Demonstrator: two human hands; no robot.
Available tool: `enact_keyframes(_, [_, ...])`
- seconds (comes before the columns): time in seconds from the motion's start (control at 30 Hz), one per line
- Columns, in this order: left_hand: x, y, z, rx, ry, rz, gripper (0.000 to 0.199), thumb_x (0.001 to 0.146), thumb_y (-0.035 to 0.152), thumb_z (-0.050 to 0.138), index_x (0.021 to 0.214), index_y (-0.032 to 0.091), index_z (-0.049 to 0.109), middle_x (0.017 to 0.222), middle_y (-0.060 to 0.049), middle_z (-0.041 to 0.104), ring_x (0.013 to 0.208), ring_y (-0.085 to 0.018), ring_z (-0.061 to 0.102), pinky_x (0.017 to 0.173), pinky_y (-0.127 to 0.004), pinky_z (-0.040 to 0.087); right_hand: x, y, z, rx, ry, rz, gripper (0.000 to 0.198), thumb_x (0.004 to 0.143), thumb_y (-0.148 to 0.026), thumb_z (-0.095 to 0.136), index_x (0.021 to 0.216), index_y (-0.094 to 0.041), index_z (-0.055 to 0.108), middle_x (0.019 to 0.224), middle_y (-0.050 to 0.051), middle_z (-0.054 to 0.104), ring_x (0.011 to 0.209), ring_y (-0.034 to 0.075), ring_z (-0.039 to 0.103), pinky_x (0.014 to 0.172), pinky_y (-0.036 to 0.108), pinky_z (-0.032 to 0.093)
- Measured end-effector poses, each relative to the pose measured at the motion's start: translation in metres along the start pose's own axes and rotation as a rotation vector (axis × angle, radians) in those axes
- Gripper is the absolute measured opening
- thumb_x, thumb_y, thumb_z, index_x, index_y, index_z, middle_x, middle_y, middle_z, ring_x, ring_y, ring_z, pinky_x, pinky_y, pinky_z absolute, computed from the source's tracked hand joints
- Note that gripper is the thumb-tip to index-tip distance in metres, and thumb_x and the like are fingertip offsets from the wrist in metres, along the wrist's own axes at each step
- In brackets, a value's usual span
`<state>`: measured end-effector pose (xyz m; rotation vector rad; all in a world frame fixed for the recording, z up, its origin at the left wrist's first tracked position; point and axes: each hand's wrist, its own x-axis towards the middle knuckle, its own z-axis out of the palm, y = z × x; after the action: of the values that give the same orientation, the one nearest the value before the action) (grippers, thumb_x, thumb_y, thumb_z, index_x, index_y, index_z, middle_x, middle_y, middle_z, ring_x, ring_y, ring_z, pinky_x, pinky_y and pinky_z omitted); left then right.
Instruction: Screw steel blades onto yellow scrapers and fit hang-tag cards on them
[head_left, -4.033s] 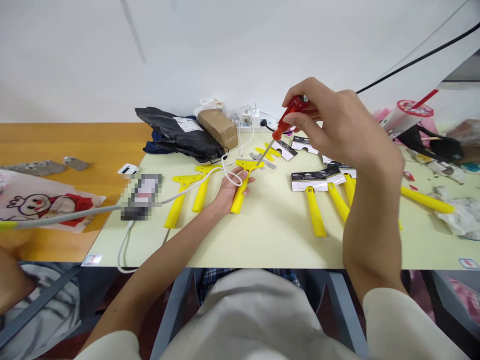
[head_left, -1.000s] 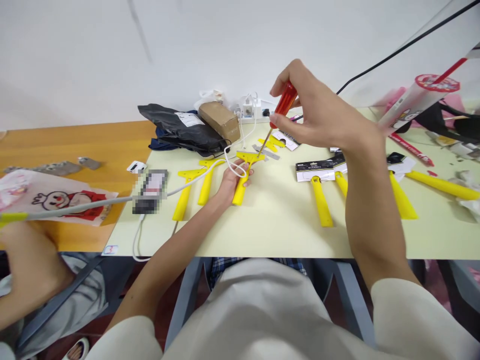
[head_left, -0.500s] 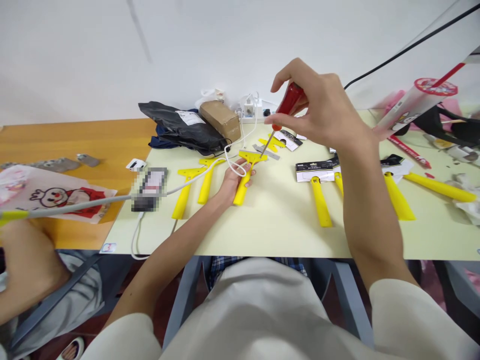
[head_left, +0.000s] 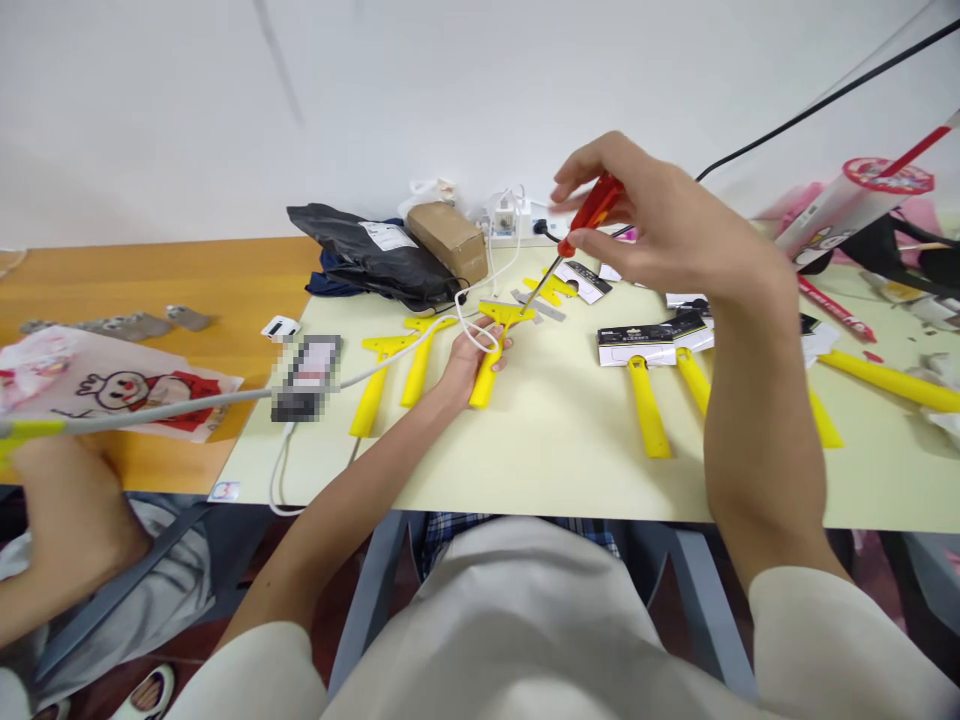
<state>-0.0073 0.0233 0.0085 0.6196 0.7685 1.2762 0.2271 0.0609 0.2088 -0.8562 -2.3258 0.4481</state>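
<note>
My left hand (head_left: 466,362) is closed around a yellow scraper (head_left: 487,380), holding its wide head up and its handle toward me. Above it, my right hand (head_left: 645,215) grips the red handle of a screwdriver (head_left: 595,212) between thumb and fingers. The slanted shaft reaches down to the right part of the scraper's head, where the tip meets it. Just behind the head lie thin grey blades (head_left: 541,305) and small yellow pieces (head_left: 551,288). A white cable (head_left: 480,338) loops over the scraper near my left fingers.
Two yellow scrapers (head_left: 370,395) lie left of my left arm. On the right are carded scrapers (head_left: 646,405), partly behind my right forearm, and a tilted drink cup (head_left: 847,215). A black plastic bag (head_left: 375,255) and cardboard box (head_left: 448,240) stand behind. Another person's arm (head_left: 71,520) is at left.
My right hand and the screwdriver lean a little further right, and the fingers have shifted on the handle. The tip stays at the scraper's head, held by my left hand. The view has shifted slightly.
</note>
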Motion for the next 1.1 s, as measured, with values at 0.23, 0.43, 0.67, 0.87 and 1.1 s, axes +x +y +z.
enact_keyframes(0.23, [0.000,0.000,0.001,0.009,0.009,-0.008,0.052,0.068,0.020,0.098,0.111,0.017,0.068,0.114,-0.009,0.074,0.076,-0.010,0.067,0.043,-0.017,0.037,0.001,0.004,0.000,-0.088,0.084,0.011,0.020,0.097,-0.047,0.076,0.102,-0.039,0.058,0.096,0.002,0.072,0.089,0.036,0.067,0.088,0.063,0.057])
enact_keyframes(0.43, [-0.001,0.001,0.002,-0.012,0.025,-0.007,0.050,0.067,0.020,0.098,0.105,0.017,0.066,0.113,-0.007,0.075,0.074,-0.009,0.067,0.042,-0.016,0.036,0.001,-0.004,0.001,0.030,0.014,0.012,0.027,0.092,-0.039,0.080,0.110,-0.043,0.060,0.103,-0.001,0.075,0.097,0.035,0.073,0.090,0.061,0.060])
enact_keyframes(0.67, [0.001,0.000,0.000,-0.003,0.022,-0.016,0.048,0.069,0.020,0.096,0.108,0.017,0.069,0.114,-0.008,0.076,0.074,-0.009,0.067,0.043,-0.016,0.036,-0.001,-0.008,-0.002,-0.098,0.003,0.000,0.018,0.098,-0.043,0.072,0.111,-0.041,0.059,0.116,0.002,0.075,0.101,0.035,0.071,0.097,0.063,0.058])
enact_keyframes(0.87, [0.000,-0.002,-0.002,0.008,-0.018,-0.021,0.050,0.071,0.020,0.096,0.114,0.018,0.070,0.116,-0.009,0.076,0.076,-0.010,0.068,0.043,-0.017,0.037,0.000,-0.003,-0.001,0.008,0.077,0.057,0.028,0.086,-0.044,0.084,0.105,-0.043,0.062,0.090,-0.001,0.076,0.094,0.038,0.069,0.093,0.064,0.057])
enact_keyframes(1.1, [0.001,-0.001,-0.001,0.019,0.001,-0.016,0.048,0.072,0.021,0.095,0.114,0.017,0.072,0.114,-0.008,0.075,0.075,-0.010,0.067,0.043,-0.017,0.036,0.000,0.002,-0.003,-0.014,0.031,0.026,0.026,0.091,-0.040,0.078,0.109,-0.043,0.060,0.102,-0.001,0.075,0.095,0.035,0.071,0.092,0.061,0.059])
